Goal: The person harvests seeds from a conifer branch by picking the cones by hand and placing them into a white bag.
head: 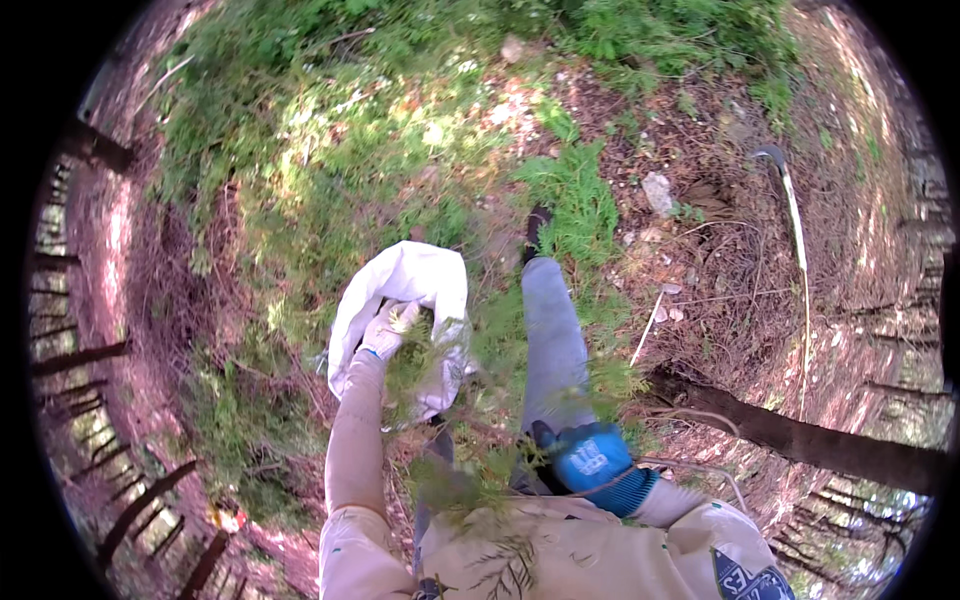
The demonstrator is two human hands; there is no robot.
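My left hand (386, 330), in a white knit glove, reaches into the mouth of a white sack (446, 277). Small sprigs of green foliage show by its fingers, but whether they are gripped is unclear. The sack stands wide-mouthed in front of my left side. My right hand (589, 457) wears a blue glove with dark fingers and is closed around a leafy conifer branch (480, 469) low before my waist. The branch's thin stem runs past the glove to the right, and its leaves are blurred.
A long pole (799, 247) with a curved, dark blade-like head lies at right. Beside my right side a tree trunk (810, 439) rises. Cut green boughs (577, 195) cover the ground ahead, with pale stones (658, 193) and dry twigs among them.
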